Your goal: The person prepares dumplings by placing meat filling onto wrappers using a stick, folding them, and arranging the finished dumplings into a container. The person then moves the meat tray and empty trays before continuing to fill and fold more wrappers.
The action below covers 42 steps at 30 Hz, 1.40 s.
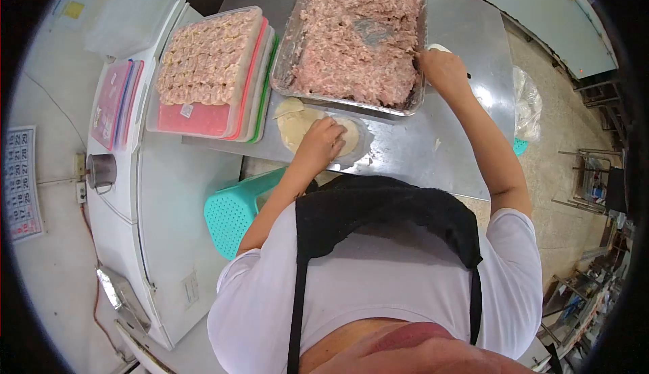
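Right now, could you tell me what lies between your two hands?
In the head view: the near rim of the meat tray and bare steel table.

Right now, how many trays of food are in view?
2: a metal tray of minced filling by the right hand, and a plastic tray of dumplings left of it; trays stacked beneath may hide more.
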{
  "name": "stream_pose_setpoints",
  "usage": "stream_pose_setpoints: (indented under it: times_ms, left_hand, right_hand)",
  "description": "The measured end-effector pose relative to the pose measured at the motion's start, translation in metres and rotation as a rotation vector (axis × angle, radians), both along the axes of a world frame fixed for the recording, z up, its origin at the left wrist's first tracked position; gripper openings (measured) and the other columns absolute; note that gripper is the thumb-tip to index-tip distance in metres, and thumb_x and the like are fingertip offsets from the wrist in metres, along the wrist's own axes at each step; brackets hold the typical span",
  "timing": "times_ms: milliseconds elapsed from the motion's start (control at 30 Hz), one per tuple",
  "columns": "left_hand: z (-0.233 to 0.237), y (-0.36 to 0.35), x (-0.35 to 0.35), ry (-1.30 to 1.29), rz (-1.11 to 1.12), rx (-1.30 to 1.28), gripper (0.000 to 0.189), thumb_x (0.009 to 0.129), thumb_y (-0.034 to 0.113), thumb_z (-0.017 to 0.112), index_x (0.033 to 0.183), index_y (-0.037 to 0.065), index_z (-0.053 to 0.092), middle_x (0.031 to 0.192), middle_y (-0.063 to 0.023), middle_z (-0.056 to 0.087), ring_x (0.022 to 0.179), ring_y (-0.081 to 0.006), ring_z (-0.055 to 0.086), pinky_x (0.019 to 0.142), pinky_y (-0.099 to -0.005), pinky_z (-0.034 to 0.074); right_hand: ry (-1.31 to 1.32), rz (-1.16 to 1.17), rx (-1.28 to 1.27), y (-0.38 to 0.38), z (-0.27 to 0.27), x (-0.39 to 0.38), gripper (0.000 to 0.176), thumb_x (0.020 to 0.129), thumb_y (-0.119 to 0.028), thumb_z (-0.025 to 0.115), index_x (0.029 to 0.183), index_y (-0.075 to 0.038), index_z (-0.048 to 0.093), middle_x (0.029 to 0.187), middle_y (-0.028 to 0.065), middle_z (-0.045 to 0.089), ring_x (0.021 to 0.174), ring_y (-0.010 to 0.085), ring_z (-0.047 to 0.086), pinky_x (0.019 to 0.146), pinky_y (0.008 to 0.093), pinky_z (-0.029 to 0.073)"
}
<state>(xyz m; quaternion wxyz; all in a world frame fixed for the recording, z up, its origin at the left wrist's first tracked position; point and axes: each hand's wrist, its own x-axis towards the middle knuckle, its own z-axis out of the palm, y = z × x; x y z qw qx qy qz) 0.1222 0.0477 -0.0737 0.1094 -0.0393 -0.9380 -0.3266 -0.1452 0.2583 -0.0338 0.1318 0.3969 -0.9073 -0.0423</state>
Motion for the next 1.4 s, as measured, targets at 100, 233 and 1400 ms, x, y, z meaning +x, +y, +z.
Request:
stream_pose_setpoints:
  times_ms: [100,233,1400]
  left_hand:
    - [-0.016,-0.004,-0.005,-0.043,0.007,-0.016,0.016,0.080,0.008,0.066,0.095,0.002,0.065,0.085,-0.0122,0.059,0.084,-0.0324,0.057,0.076,-0.0387,0.047]
    - [0.015,-0.004,-0.013,-0.235,0.051,0.071,0.013,0.078,0.007,0.067,0.090,0.002,0.064,0.083,-0.0124,0.058,0.082,-0.0310,0.059,0.072,-0.0377,0.048]
    - [-0.012,-0.062,-0.021,-0.102,-0.403,0.153,0.021,0.083,0.024,0.067,0.097,0.008,0.068,0.099,-0.0111,0.058,0.099,-0.0314,0.054,0.088,-0.0408,0.044]
  right_hand:
    - [-0.016,0.067,-0.093,0.004,0.007,0.001,0.012,0.074,-0.010,0.059,0.070,-0.006,0.069,0.070,0.0158,0.067,0.068,0.0295,0.069,0.056,0.0407,0.054]
    - [-0.055,0.173,-0.084,-0.007,0.008,0.003,0.011,0.073,-0.009,0.059,0.070,-0.006,0.069,0.069,0.0141,0.067,0.065,0.0282,0.068,0.054,0.0392,0.054]
    - [-0.125,0.074,-0.232,-0.057,0.018,0.041,0.026,0.089,-0.030,0.057,0.084,-0.007,0.067,0.084,0.0125,0.067,0.075,0.0323,0.067,0.062,0.0461,0.052]
